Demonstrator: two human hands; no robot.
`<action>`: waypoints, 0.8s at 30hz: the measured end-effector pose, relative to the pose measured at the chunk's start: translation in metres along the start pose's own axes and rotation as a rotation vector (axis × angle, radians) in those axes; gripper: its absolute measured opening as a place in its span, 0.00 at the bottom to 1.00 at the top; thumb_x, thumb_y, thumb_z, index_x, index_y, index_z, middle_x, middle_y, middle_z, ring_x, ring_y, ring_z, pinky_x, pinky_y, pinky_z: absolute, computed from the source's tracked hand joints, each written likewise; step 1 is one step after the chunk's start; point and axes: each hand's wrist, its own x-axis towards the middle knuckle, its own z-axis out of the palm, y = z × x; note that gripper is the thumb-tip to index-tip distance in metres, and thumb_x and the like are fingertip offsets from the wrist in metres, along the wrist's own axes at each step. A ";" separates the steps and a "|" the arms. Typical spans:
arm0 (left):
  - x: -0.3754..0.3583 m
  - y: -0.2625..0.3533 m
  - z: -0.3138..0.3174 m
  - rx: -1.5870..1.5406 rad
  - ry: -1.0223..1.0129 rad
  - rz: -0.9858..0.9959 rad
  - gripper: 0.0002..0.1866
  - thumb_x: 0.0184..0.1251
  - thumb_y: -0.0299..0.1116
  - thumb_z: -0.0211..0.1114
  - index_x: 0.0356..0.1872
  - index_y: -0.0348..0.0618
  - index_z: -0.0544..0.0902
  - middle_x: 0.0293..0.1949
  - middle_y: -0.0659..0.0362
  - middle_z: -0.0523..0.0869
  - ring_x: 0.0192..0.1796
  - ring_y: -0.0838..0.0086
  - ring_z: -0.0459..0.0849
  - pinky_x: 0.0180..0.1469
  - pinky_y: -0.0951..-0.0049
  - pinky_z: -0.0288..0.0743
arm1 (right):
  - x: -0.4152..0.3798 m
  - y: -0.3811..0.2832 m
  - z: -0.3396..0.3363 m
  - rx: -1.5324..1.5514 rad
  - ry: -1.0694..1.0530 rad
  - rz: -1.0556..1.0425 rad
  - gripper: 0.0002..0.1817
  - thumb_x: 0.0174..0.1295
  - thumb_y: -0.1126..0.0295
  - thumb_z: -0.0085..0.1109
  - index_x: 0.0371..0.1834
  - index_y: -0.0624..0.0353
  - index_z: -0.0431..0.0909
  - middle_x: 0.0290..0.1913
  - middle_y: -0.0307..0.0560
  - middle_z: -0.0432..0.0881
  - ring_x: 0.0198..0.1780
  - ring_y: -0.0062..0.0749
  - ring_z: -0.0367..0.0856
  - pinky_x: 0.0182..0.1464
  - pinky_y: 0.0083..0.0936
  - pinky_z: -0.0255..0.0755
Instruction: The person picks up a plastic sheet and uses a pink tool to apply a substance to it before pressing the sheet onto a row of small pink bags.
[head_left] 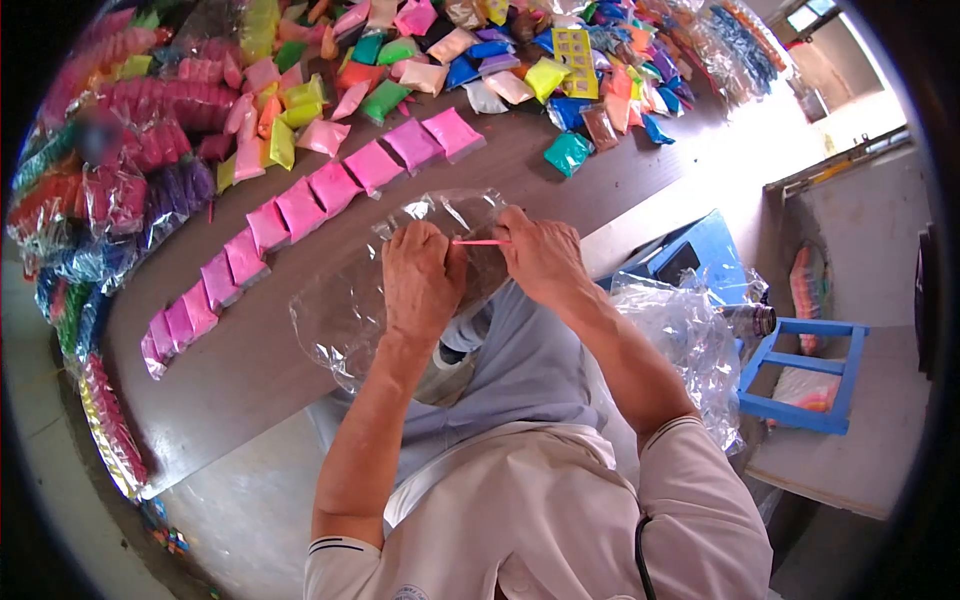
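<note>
A large clear plastic bag (335,315) spreads over the table edge and my lap, beneath and between my hands. My left hand (425,275) is closed with its fingers curled on the bag's film. My right hand (540,252) pinches one end of a thin pink strip (482,242), which stretches across to the left thumb. Film also reaches up to the right fingertips. Just beyond the bag, pink and purplish packets lie in a slanting row on the table, including a bright pink packet (333,187) and a mauve one (413,145).
Loose coloured packets (385,100) cover the back of the brown table (500,165). Bagged packets (140,110) are heaped along the left side. To my right are crumpled clear plastic (680,330), a blue box (715,250) and a blue frame stool (845,385).
</note>
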 end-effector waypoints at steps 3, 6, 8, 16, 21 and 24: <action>0.001 0.000 0.001 -0.011 0.005 -0.014 0.09 0.66 0.31 0.68 0.30 0.38 0.80 0.38 0.53 0.81 0.45 0.53 0.81 0.49 0.53 0.71 | 0.003 0.014 0.009 0.132 0.063 -0.008 0.10 0.71 0.62 0.60 0.39 0.57 0.80 0.31 0.59 0.85 0.39 0.60 0.85 0.38 0.52 0.73; 0.002 0.002 0.000 0.006 0.031 -0.005 0.09 0.66 0.31 0.68 0.29 0.38 0.80 0.37 0.53 0.81 0.44 0.54 0.81 0.48 0.53 0.71 | 0.000 0.033 0.008 0.485 0.196 -0.031 0.10 0.71 0.64 0.60 0.41 0.59 0.80 0.29 0.55 0.83 0.32 0.49 0.84 0.35 0.42 0.72; 0.001 0.001 0.001 0.007 0.034 0.008 0.10 0.66 0.31 0.68 0.28 0.38 0.80 0.36 0.53 0.81 0.44 0.54 0.81 0.48 0.53 0.71 | -0.006 0.045 0.003 0.662 0.217 -0.025 0.11 0.72 0.64 0.59 0.41 0.61 0.80 0.25 0.44 0.78 0.26 0.30 0.76 0.31 0.31 0.69; 0.001 0.002 0.001 0.004 0.041 0.019 0.10 0.66 0.30 0.68 0.29 0.38 0.77 0.36 0.52 0.80 0.43 0.51 0.80 0.48 0.53 0.72 | -0.032 0.071 -0.044 0.899 0.094 0.370 0.15 0.78 0.58 0.56 0.44 0.57 0.83 0.25 0.30 0.71 0.25 0.14 0.67 0.26 0.20 0.60; 0.001 0.000 0.001 -0.006 0.024 0.026 0.09 0.66 0.29 0.68 0.29 0.38 0.78 0.36 0.53 0.80 0.43 0.53 0.81 0.48 0.54 0.72 | -0.015 0.023 -0.019 0.407 0.093 -0.029 0.12 0.72 0.62 0.62 0.48 0.60 0.82 0.26 0.52 0.83 0.28 0.42 0.84 0.35 0.38 0.75; 0.002 0.002 -0.001 -0.033 0.029 0.019 0.08 0.65 0.29 0.68 0.30 0.38 0.79 0.36 0.53 0.81 0.43 0.53 0.81 0.47 0.54 0.71 | -0.007 0.001 -0.005 0.165 0.127 -0.059 0.11 0.68 0.65 0.62 0.47 0.58 0.79 0.30 0.57 0.86 0.36 0.57 0.86 0.36 0.51 0.74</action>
